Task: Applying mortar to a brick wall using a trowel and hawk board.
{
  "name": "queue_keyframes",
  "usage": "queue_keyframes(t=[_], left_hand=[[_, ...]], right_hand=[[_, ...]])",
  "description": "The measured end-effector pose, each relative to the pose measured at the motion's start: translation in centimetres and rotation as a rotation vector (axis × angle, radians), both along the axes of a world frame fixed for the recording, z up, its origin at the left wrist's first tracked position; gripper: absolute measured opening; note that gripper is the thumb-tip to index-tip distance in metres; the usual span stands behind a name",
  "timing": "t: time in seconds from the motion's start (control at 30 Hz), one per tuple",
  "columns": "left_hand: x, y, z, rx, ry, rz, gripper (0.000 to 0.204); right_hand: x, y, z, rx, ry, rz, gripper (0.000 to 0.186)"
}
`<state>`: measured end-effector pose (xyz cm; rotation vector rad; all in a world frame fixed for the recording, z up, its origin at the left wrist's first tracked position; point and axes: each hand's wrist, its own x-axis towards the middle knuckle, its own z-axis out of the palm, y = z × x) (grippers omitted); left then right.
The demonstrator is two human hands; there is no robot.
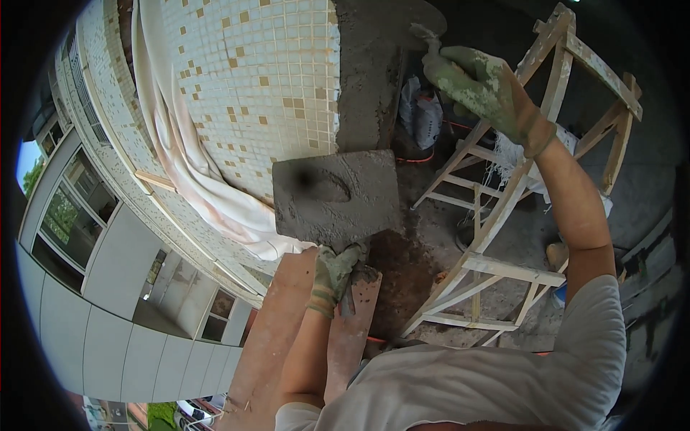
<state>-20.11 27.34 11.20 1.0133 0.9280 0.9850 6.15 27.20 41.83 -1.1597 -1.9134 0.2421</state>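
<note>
My left hand (336, 276), in a green work glove smeared with mortar, is closed around the grip of a mortar hawk (291, 205). Its square grey board is held out in front of me, with a thin spread of wet mortar (338, 188) on it. My right hand (471, 82), gloved the same way, is raised to the upper right and closed on the handle of a trowel (430, 37). The trowel's grey blade lies by the top of a plastered wall strip (366, 93); blade and mortar are hard to tell apart.
White and tan mosaic tiles (251, 79) border the plastered strip. A pale cloth (190, 172) drapes down on the left. Below me runs a reddish plank (277, 327), with a street far beneath. A wooden trestle ladder (496, 208) stands on the right, near bags (424, 118).
</note>
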Motion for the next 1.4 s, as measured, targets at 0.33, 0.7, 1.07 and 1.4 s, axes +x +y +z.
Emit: queue_keyframes(t=[0.33,0.7,1.07,1.4], left_hand=[[0.7,2.4,6.4,0.128,0.026,-0.059,0.017],[3.5,-1.9,-7.3,0.413,0.337,-0.13,0.033],[0.9,-3.2,1.3,-0.116,-0.025,-0.135,0.015],[-1.0,-2.4,-1.8,-0.091,-0.045,-0.124,0.021]], right_hand=[[1.8,-5.5,-14.1,-0.017,-0.641,-0.043,0.03],[-0.5,-2.1,-0.8,0.729,-1.012,-0.294,0.034],[1.2,8.5,16.4,-0.433,-0.159,-0.193,0.047],[0.2,8.4,13.9,-0.573,0.198,0.236,0.05]])
